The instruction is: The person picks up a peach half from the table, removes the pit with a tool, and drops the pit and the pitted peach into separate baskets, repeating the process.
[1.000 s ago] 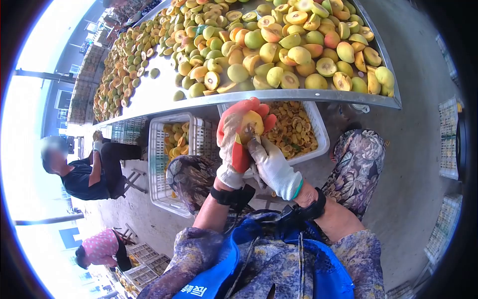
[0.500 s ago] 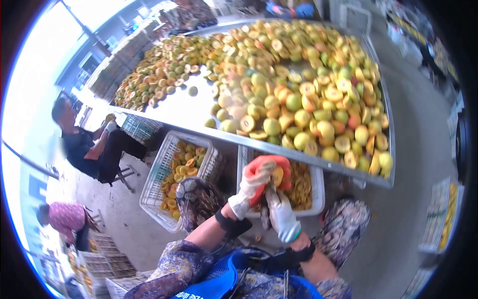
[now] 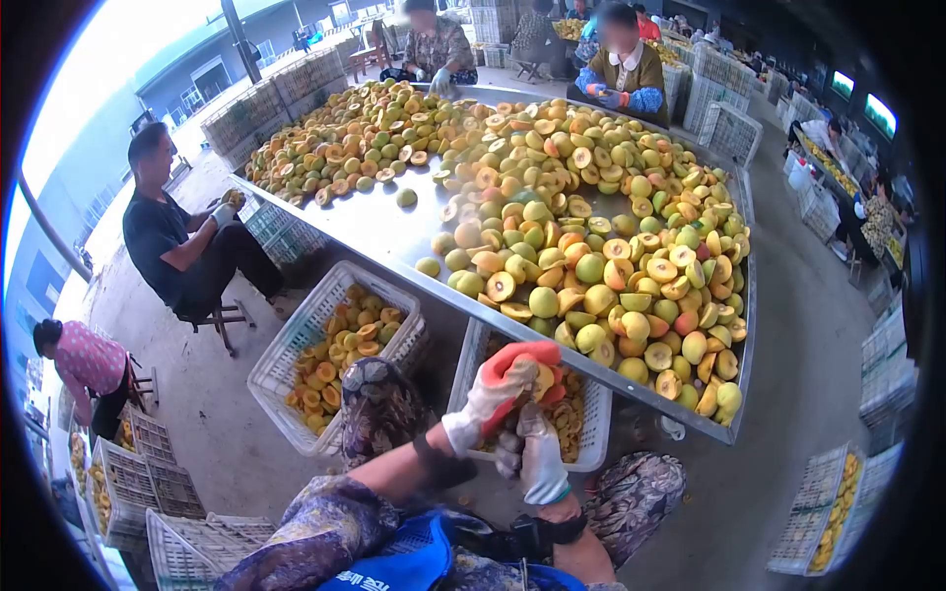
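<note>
My left hand (image 3: 495,392), in a white glove with an orange-red coating, is closed around a cut yellow peach half (image 3: 544,380). Close against it is my right hand (image 3: 540,461), in a white glove with greyed fingertips. Its fingers are curled together at the fruit; what they grip is hidden. Both hands are above a white plastic basket (image 3: 594,441) between my knees, which contains small brownish-yellow pieces (image 3: 569,418). Just beyond, a metal-topped table (image 3: 389,229) bears a large heap of halved peaches (image 3: 591,266).
Left of my knee stands another white basket (image 3: 271,379) with peach halves (image 3: 340,360). A seated person (image 3: 163,227) works at the left; others sit behind the table. Stacked crates (image 3: 123,492) stand lower left, and a filled crate (image 3: 813,522) is at the right. The table's metal edge (image 3: 591,369) is close ahead.
My view has tilted up, bringing people behind the table into sight. Both hands stay together at the peach half and appear slightly lower and further left in the picture.
</note>
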The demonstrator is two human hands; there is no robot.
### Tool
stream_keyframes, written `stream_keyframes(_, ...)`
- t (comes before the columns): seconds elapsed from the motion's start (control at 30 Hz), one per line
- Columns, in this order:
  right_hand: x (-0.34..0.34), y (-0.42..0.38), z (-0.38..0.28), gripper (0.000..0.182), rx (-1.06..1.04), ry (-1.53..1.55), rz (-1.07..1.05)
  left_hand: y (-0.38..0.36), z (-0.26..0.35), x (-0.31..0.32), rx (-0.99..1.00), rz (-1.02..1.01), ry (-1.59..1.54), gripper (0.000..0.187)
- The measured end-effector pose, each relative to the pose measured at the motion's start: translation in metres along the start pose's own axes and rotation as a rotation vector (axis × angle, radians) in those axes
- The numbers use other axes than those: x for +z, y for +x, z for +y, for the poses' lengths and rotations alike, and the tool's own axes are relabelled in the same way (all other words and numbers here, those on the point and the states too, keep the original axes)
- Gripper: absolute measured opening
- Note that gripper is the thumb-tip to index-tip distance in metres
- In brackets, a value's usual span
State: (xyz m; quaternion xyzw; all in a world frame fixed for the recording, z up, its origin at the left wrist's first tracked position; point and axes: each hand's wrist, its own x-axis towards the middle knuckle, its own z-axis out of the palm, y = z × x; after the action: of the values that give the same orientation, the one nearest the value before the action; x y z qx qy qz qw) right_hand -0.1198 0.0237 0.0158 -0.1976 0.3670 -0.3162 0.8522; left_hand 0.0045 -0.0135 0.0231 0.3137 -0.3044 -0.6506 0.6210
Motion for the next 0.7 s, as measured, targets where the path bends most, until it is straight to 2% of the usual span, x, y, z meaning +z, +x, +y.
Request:
stream_keyframes(0.03, 0.0, 0.0, -0.001, 0.046, -0.01, 0.022, -0.022, -0.002, -0.003, 0.001, 0.045, 0.041, -0.026, 0.05)
stream_keyframes(0.1, -0.002, -0.003, 0.006, 0.048, -0.009, 0.06, -0.074, -0.004, -0.003, -0.002, -0.024, -0.007, -0.001, 0.047)
stream_keyframes(0.13, -0.001, -0.004, 0.008, 0.048, 0.001, 0.003, -0.043, -0.003, -0.005, -0.007, -0.018, -0.048, 0.039, 0.046)
stream_keyframes(0.27, -0.009, 0.006, 0.021, 0.056, -0.194, -0.327, 0.089, 0.008, -0.002, -0.012, -0.047, -0.108, 0.171, 0.038)
stream_keyframes(0.37, 0.001, -0.01, 0.003, 0.052, -0.096, -0.135, 0.026, 0.015, -0.003, -0.007, 0.04, -0.14, 0.271, 0.036)
stream_keyframes(0.47, 0.007, -0.015, -0.003, 0.049, -0.078, -0.108, -0.001, 0.019, -0.008, -0.015, 0.012, -0.153, 0.321, 0.036)
stream_keyframes(0.57, 0.002, -0.005, 0.005, 0.049, -0.151, -0.253, 0.088, 0.018, -0.014, -0.016, 0.054, -0.104, 0.311, 0.038)
stream_keyframes(0.67, 0.002, -0.008, -0.003, 0.051, -0.063, -0.108, 0.024, 0.022, -0.024, -0.024, 0.171, -0.117, 0.344, 0.042)
stream_keyframes(0.7, 0.001, -0.006, -0.002, 0.05, -0.095, -0.177, 0.037, 0.02, -0.02, -0.023, 0.14, -0.107, 0.32, 0.043)
